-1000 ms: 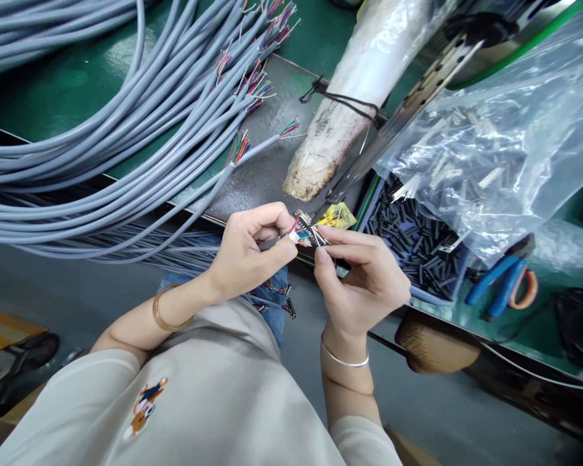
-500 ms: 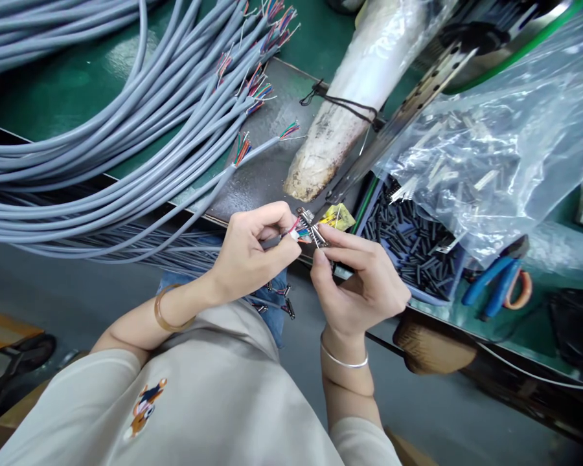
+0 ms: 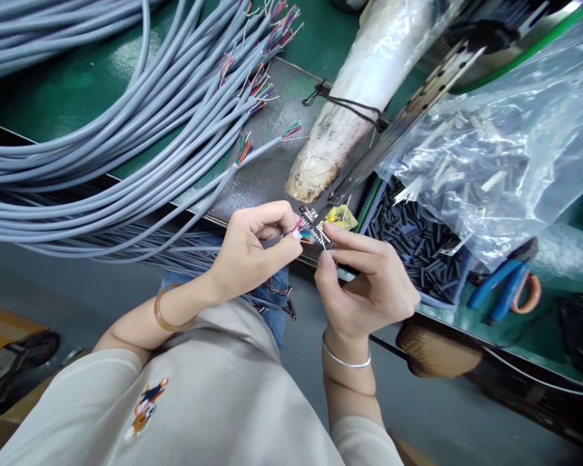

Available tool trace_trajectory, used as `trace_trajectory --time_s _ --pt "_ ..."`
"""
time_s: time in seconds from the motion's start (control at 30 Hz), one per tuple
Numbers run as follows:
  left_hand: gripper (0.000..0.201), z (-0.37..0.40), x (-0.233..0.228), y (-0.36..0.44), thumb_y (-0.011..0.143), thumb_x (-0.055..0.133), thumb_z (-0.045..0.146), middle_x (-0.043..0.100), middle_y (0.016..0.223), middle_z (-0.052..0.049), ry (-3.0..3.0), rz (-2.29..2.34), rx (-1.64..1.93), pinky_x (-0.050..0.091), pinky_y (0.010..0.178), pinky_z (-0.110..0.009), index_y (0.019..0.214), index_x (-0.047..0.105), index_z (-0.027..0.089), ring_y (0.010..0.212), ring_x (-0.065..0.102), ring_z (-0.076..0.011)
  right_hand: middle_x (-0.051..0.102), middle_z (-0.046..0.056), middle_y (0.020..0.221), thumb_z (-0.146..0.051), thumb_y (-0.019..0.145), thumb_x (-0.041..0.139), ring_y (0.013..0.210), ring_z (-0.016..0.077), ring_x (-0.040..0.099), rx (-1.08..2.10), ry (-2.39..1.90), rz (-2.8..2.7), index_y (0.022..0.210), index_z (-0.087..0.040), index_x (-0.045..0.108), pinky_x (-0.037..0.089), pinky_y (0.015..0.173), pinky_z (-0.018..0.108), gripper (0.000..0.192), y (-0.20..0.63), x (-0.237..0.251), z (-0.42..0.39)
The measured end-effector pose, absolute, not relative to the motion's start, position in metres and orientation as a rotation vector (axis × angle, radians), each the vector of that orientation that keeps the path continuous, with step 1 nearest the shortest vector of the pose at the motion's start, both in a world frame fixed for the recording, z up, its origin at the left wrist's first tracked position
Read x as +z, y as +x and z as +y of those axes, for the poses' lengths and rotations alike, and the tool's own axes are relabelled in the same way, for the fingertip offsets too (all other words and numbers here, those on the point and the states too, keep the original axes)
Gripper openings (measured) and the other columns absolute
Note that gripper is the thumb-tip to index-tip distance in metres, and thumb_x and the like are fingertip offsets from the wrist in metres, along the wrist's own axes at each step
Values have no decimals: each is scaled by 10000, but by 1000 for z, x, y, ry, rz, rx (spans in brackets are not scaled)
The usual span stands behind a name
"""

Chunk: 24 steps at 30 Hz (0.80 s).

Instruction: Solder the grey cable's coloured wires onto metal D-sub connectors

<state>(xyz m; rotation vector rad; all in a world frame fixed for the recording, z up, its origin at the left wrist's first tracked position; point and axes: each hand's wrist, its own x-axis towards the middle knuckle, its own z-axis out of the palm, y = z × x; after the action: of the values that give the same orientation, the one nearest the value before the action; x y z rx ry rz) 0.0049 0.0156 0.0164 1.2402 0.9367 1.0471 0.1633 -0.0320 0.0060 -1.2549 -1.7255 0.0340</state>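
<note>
Grey cables (image 3: 102, 149) lie fanned across the green bench (image 3: 53, 90) at the left, their stripped coloured ends pointing right. Near the bench edge, the left hand (image 3: 247, 255) pinches one cable end (image 3: 298, 232) between thumb and forefinger. Just beside it, the right hand (image 3: 369, 285) closes thumb and forefinger on a small metal connector (image 3: 315, 226) touching those wires. Farther right sit a tray of black sleeves (image 3: 412, 249) and blue pliers (image 3: 502, 291).
</note>
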Motion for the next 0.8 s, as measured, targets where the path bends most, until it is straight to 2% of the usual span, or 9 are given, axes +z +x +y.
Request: trace_trajectory --time_s 0.17,0.33,0.6,0.8 --pt "158 16 14 4 735 620 165 484 644 23 1185 946 1002 223 466 -227 642 493 176 527 319 -57 816 48 1031 -57 815 746 880 192 790 29 -1257 -1744 890 -214 684 653 735 306 184 164 3 -33" --pt "128 14 14 5 730 617 163 500 642 23 1179 973 1009 254 483 -220 659 511 175 537 343 -59 816 39 1034 -60 801 774 887 179 787 26 -1273 -1741 886 -214 706 653 766 289 188 162 4 -31" --pt "151 16 21 4 732 644 173 535 653 6 1188 971 1055 260 468 -216 639 526 172 538 359 -61 811 28 1051 -98 825 775 893 207 797 -22 -1296 -1747 952 -249 743 683 775 337 199 161 9 -30" --pt "168 19 15 1 717 659 178 490 588 22 1123 976 970 255 451 -201 617 524 175 525 370 -60 819 19 1067 -116 831 774 842 169 796 -210 -1234 -1832 935 -242 697 657 708 262 180 162 1 -32"
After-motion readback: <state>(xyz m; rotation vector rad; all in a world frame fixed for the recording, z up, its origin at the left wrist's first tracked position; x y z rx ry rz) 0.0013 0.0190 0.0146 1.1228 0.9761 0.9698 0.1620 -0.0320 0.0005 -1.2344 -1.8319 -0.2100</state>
